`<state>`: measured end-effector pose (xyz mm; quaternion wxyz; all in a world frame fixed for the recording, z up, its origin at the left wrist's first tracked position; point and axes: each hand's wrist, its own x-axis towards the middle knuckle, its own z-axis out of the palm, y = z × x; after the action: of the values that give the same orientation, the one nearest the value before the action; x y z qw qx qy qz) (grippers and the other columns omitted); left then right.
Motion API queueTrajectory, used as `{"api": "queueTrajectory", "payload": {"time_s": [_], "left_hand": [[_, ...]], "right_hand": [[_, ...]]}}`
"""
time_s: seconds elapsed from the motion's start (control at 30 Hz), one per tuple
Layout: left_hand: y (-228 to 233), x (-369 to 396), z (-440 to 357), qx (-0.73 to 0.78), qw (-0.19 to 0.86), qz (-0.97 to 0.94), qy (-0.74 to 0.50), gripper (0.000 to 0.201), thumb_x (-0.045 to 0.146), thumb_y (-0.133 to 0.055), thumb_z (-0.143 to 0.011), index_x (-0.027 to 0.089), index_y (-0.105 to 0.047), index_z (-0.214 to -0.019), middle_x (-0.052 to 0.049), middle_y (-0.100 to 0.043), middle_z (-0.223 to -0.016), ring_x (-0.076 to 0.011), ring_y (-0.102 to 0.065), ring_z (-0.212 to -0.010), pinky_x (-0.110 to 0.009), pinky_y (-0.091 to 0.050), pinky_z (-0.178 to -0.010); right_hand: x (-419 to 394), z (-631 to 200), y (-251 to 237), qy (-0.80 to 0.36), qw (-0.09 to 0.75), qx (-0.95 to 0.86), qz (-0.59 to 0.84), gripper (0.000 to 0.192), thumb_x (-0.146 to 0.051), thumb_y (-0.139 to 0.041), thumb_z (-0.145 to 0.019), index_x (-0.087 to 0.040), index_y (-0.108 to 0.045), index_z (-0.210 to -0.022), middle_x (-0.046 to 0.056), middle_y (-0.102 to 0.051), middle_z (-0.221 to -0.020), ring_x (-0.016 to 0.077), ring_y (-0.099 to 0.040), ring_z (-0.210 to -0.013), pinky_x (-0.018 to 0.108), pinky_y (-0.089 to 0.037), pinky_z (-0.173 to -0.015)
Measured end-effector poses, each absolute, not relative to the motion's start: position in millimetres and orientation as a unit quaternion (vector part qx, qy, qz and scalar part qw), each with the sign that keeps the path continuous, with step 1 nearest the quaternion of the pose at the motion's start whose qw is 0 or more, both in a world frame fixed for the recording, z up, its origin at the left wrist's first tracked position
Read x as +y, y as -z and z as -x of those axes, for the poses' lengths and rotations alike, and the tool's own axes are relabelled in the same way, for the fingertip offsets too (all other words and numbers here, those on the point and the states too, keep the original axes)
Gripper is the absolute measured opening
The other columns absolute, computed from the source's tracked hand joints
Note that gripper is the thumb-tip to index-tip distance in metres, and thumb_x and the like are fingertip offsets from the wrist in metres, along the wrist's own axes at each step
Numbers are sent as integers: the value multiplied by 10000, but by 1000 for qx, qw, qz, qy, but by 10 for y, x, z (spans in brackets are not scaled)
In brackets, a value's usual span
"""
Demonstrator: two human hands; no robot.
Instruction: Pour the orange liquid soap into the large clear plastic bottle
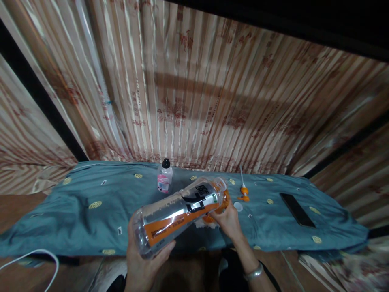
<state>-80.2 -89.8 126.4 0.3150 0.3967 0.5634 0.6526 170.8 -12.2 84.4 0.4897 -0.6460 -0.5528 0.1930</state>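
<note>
My left hand (142,259) cups the bottom of a large clear plastic bottle (179,213) with an orange, black and white label, tilted with its open neck up and to the right. My right hand (227,221) grips near the neck and also presses an orange piece (223,205) against it; what that piece is I cannot tell. A white cap (238,206) lies on the cloth just right of my right hand. An orange pump sprayer head with a white tube (243,188) lies beyond it.
A teal cloth (75,207) covers the low surface. A small bottle with a black cap and pink label (165,178) stands at the back. A black phone (297,209) lies at the right. Striped curtains hang behind. A white cable (36,254) curves at lower left.
</note>
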Motion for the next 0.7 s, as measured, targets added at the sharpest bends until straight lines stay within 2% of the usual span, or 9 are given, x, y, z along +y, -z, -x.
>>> {"api": "queueTrajectory", "payload": {"time_s": [0.47, 0.7], "left_hand": [[-1295, -906, 790, 563, 323, -384, -657, 1026, 568, -939, -545, 197, -525, -1407, -110, -709, -1195, -352, -713, -1157, -528, -537, -1060], [-1261, -895, 802, 568, 313, -386, -656, 1049, 558, -944, -530, 198, -522, -1421, -102, -720, -1153, -370, -686, -1215, -541, -504, -1098]], "right_hand": [[-119, -1707, -845, -196, 492, -555, 641, 678, -377, -765, -668, -192, -566, -1289, 93, -813, -1049, 323, -789, -951, 421, -635, -834], [-117, -1696, -854, -198, 494, -550, 643, 703, -372, -769, -655, -193, -563, -1303, 101, -810, -1088, 331, -784, -1006, 443, -630, -896]]}}
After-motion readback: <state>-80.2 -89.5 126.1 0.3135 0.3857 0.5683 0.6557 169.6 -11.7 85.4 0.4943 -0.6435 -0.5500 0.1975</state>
